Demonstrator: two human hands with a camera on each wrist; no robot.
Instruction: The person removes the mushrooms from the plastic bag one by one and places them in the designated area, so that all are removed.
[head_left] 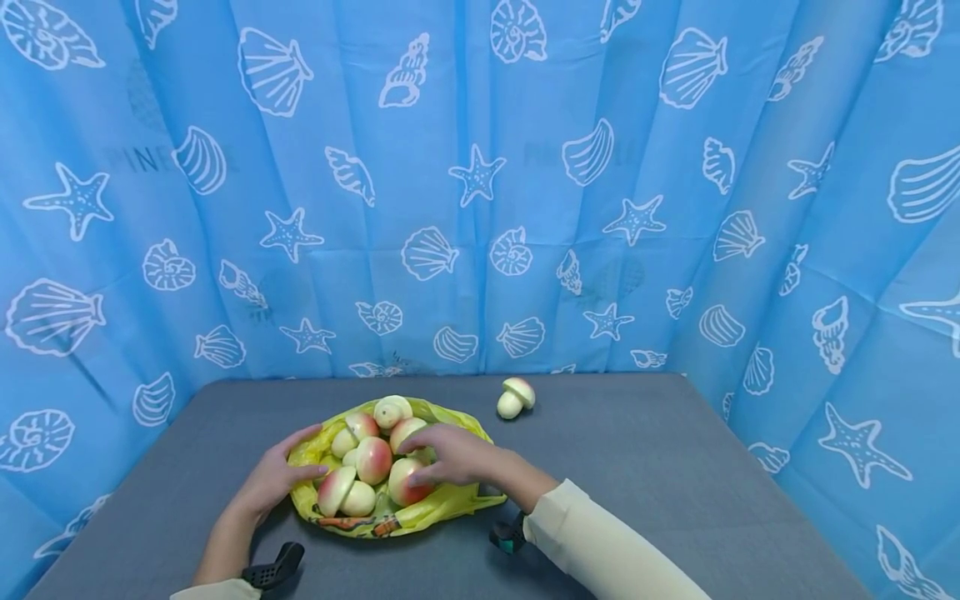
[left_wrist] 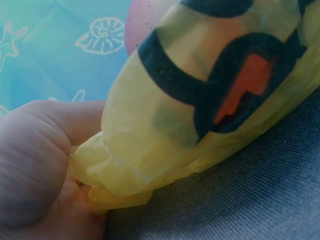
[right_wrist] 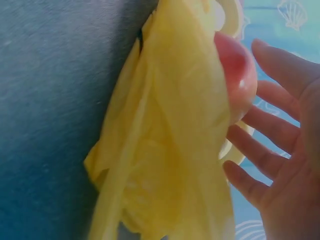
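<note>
A yellow plastic bag [head_left: 450, 507] lies spread on the table, its mouth facing up. Several toy mushrooms [head_left: 373, 460], cream with pink-red caps, are heaped inside it. At the bag's left side my left hand [head_left: 272, 475] holds the edge, the thumb over the rim; the left wrist view has the crumpled plastic [left_wrist: 125, 165] between thumb and palm. My right hand [head_left: 457, 457] reaches over the bag's right side with fingers spread. Its fingertips are right at a red-capped mushroom [right_wrist: 239, 75] in the right wrist view.
One more toy mushroom [head_left: 516, 398] sits outside the bag, near the table's back edge. A dark grey cloth covers the table [head_left: 637, 483]. Behind and beside it hangs a blue curtain [head_left: 480, 217] with white shells and starfish.
</note>
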